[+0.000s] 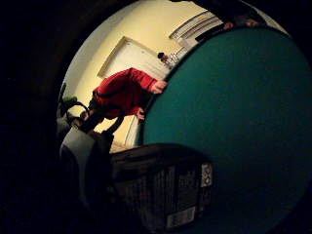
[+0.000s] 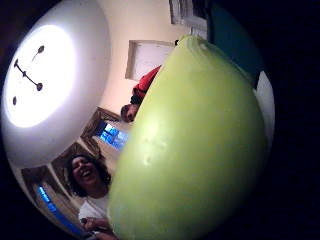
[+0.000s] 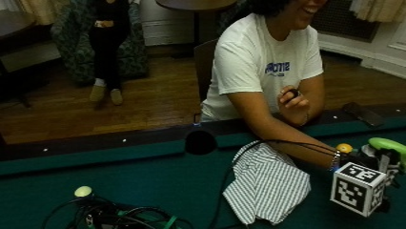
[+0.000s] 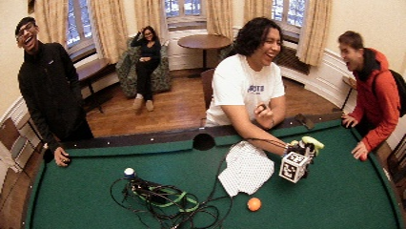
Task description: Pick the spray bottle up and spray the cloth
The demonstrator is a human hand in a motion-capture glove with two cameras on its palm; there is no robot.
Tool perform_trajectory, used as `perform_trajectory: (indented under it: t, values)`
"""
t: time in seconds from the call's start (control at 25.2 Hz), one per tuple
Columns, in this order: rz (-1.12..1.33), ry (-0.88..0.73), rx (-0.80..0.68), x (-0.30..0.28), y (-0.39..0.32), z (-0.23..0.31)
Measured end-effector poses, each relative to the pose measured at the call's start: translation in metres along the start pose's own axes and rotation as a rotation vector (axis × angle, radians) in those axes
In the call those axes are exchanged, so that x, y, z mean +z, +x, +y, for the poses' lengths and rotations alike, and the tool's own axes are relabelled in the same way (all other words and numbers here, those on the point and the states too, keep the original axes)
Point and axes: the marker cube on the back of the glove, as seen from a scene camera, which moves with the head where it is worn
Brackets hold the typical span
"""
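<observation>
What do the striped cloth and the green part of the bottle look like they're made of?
The white striped cloth looks like thin woven fabric, matte: it lies rumpled with soft folds. The lime-green spray bottle top, by the gloved right hand, looks like smooth moulded plastic with a slight sheen, probably hard.

Green pool table (image 4: 355, 191), orange ball (image 4: 254, 204), tangled cables (image 4: 166, 202), white ball (image 4: 129, 171)

A green pool table (image 4: 76, 191) carries a striped cloth (image 4: 246, 168), an orange ball (image 4: 254, 204) and tangled cables (image 4: 166, 202).
</observation>
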Motion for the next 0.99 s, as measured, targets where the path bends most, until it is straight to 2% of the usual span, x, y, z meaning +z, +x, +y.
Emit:
perform_trajectory:
  t: [0.36, 0.64, 0.99]
  values:
    - [-0.021, -0.020, 0.001, 0.012, 0.012, -0.035]
    - [-0.016, -0.095, 0.084, 0.018, 0.021, -0.029]
    - [0.242, -0.185, 0.155, -0.004, 0.037, 0.001]
